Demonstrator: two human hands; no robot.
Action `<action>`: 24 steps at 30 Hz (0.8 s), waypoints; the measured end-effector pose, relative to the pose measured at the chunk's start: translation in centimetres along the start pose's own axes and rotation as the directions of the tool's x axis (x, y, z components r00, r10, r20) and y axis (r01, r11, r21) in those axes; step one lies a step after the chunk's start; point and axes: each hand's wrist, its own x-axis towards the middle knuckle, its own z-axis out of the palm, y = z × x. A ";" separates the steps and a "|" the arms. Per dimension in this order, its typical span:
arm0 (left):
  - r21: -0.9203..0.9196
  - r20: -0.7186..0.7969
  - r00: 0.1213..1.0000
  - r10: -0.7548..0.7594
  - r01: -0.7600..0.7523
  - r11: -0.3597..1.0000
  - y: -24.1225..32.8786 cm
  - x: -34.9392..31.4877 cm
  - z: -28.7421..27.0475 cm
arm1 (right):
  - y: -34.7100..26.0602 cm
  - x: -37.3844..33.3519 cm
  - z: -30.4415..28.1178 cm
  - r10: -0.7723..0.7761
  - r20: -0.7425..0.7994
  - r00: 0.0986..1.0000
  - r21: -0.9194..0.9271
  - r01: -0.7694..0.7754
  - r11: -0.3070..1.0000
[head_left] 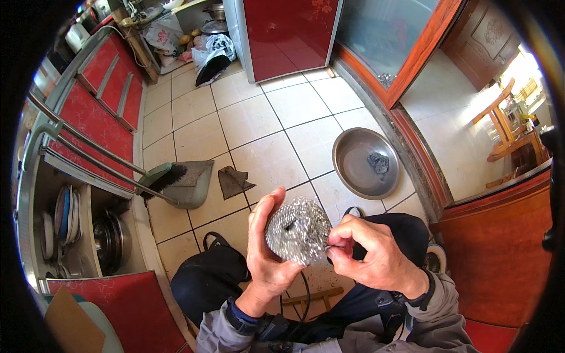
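Head view: person seated, both hands up front over the lap. Left hand grips a silvery metal scouring pad, fingers up its left side, thumb underneath. Right hand pinches at the pad's right edge, thumb against fingertips; exact bit pinched too small to tell. Pad is round, coiled, shiny mesh, dark hole near the middle; held in the air between the knees, above the floor. Grey sleeves, dark trousers, dark cable hanging below the pad.

Next out: cream tiled floor with dark grout. On it, a crumpled grey-brown cloth, a grey-green dustpan with a dark brush to its left, and a round metal basin holding a dark wiry clump. Left: open cupboard, upright plates and metal pans inside; red drawer fronts beyond.

Far: red-fronted appliance with a small floral pattern; white plastic bag with red print, too blurred to read; potatoes beside it. Right: orange-brown framed glass door, wooden chair past the sill.
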 end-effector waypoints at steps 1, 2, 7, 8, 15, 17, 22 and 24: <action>-0.063 0.041 0.994 -0.102 0.104 0.993 0.1 -0.1 -0.1 | -0.1 0.0 -0.1 0.018 0.010 1.000 -0.001 -0.018 1.000; -0.139 0.085 0.978 -0.188 0.199 0.970 0.3 -0.3 -0.2 | -0.1 0.1 -0.2 0.054 0.022 0.998 0.006 -0.054 0.999; -0.034 0.119 0.984 -0.132 0.137 0.990 -0.1 -0.2 -0.4 | 0.1 0.0 0.0 0.095 0.027 0.995 0.026 -0.095 0.995; 0.043 0.109 0.992 -0.062 0.058 0.997 -0.1 -0.1 -0.6 | 0.1 -0.2 0.2 0.132 0.023 0.991 0.053 -0.133 0.990; 0.421 0.120 0.943 0.310 -0.331 0.845 0.2 0.1 -0.5 | 0.4 -1.3 1.8 0.152 -0.063 0.986 0.167 -0.140 0.976; 0.380 0.099 0.967 0.235 -0.255 0.889 0.1 -0.1 -0.5 | 0.6 -1.5 1.6 0.122 -0.050 0.991 0.159 -0.113 0.981; -0.088 0.093 0.996 -0.017 0.026 0.996 -1.1 -0.6 -0.3 | 0.6 -1.5 0.8 0.094 0.009 0.996 0.118 -0.095 0.988; -0.174 0.113 0.983 -0.145 0.163 0.971 -1.2 -0.9 -0.1 | 0.5 -1.4 0.6 0.090 0.010 0.996 0.095 -0.090 0.991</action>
